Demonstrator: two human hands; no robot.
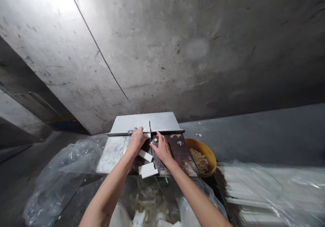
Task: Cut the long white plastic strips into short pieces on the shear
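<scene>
My left hand grips a white block against the dark metal bar that crosses the saw table. Just right of that block, a thin upright blade stands at the slot. My right hand rests on the dark half of the table, thumb and fingers apart. In the gap between them lies a small white offcut, apparently not pinched. Nearer to me are a loose white strip and overlapping white pieces at the table's front edge.
Right of the table stands a yellow tub of small tan pieces. Below the front edge, clear plastic holds white scraps. Plastic sheeting bunches at left. Wrapped white boards are stacked at right. A concrete wall rises behind.
</scene>
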